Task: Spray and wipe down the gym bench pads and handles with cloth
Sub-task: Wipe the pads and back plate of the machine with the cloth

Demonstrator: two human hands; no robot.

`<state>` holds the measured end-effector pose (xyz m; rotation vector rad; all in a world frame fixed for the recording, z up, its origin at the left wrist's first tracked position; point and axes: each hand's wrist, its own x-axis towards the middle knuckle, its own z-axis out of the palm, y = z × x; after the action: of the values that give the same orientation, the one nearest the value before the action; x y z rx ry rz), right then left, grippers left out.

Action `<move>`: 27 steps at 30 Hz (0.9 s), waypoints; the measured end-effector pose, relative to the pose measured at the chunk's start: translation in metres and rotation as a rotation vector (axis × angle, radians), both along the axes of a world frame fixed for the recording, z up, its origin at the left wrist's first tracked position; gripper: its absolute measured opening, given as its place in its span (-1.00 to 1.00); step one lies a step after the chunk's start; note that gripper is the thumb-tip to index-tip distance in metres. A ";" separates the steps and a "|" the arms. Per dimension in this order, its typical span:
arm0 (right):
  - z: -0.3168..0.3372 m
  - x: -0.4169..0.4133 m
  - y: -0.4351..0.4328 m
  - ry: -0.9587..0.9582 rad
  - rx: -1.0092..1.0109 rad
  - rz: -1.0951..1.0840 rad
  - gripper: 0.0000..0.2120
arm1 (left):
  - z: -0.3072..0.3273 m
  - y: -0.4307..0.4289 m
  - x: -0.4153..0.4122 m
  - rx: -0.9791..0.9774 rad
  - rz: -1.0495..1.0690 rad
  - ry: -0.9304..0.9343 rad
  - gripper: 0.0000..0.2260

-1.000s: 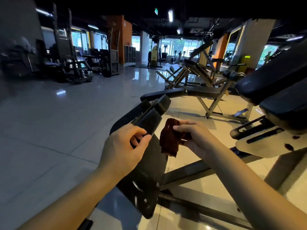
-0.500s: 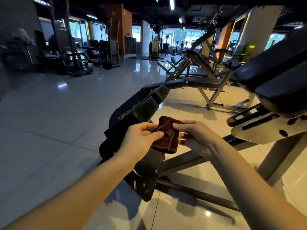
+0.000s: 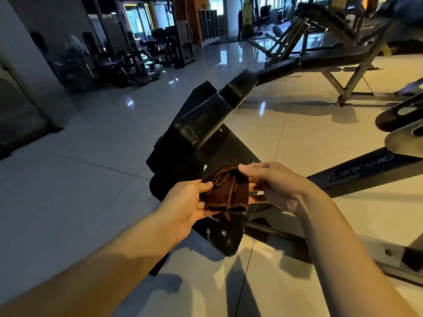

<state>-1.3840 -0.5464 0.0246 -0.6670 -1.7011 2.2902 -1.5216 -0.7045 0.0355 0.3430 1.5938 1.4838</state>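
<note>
A dark brown cloth (image 3: 225,191) is held between both hands above the black base plate (image 3: 225,239) of a gym machine. My left hand (image 3: 186,203) cradles the cloth from the left, thumb pinching its upper edge. My right hand (image 3: 274,185) pinches the cloth's top right corner with thumb and fingers. Behind the cloth rise black textured pads (image 3: 201,120) stepped upward to the right. No spray bottle is in view.
The machine's black frame beam (image 3: 357,172) runs right across the tiled floor (image 3: 91,179). A grey metal bracket (image 3: 405,136) sits at the right edge. Another bench frame (image 3: 332,58) stands behind. Racks and machines (image 3: 128,56) line the far left.
My left hand left the pad and took hold of the cloth beside my right hand. Both hands spread the cloth out, and the view tilted down toward the base plate.
</note>
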 end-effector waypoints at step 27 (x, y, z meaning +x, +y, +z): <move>-0.022 -0.013 0.027 -0.140 -0.053 -0.458 -0.81 | -0.018 0.010 -0.021 -0.257 0.039 0.762 -0.96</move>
<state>-1.3969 -0.5192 0.0021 -1.1192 -1.3628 2.0066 -1.5431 -0.6947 0.0175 0.7944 2.3669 1.2102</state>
